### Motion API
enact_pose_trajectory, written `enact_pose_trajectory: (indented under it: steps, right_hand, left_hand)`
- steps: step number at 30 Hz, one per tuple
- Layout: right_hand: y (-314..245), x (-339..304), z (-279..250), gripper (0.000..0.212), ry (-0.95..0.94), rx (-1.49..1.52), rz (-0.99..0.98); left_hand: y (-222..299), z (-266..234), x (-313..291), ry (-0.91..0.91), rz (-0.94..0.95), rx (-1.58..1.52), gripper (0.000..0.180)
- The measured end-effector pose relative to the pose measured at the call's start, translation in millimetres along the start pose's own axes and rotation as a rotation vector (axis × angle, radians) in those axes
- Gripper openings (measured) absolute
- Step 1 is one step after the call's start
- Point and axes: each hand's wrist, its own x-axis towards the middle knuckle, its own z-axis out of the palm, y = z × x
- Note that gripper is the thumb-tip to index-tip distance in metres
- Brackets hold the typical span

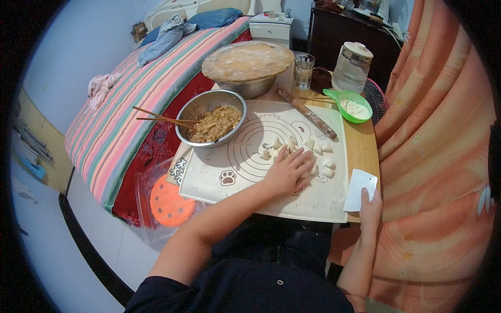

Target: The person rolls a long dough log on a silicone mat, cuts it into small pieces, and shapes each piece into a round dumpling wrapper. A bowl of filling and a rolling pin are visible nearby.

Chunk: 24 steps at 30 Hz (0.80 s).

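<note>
My left hand [292, 168] lies palm down with its fingers stretched out over small pieces of dough [309, 143] on the cream baking mat [224, 194]. Several pale dough pieces show around its fingertips and to its right; any under the palm are hidden. At the mat's right edge, my right hand [371, 206] grips a flat white dough scraper [360, 189], held over the table's front right corner.
On the mat's far left stands a metal bowl [183, 130] of filling with chopsticks [156, 118]. Behind it, a floury round board [248, 60] covers another bowl. A rolling pin [308, 113], green scoop of flour [342, 97], glass [304, 70] and water jug [350, 68] stand at the back right.
</note>
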Motion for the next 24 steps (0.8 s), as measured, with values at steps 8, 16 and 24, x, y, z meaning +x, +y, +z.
enact_pose_trajectory:
  steps: [8,16,24]
  right_hand:
    - [50.5,35.9,-9.8,0.041,-0.053,-0.117,0.008]
    - [16.3,68.2,12.6,0.051,-0.02,-0.681,-0.199]
    - [-32.7,194.3,64.6,0.028,-0.164,-0.367,-0.555]
  left_hand:
    - [-70.6,-1.0,7.1,-0.022,-0.368,0.158,0.054]
    - [-5.4,6.3,28.5,0.025,0.052,0.107,0.057]
    - [-26.1,-6.4,31.8,0.08,-0.142,0.075,0.054]
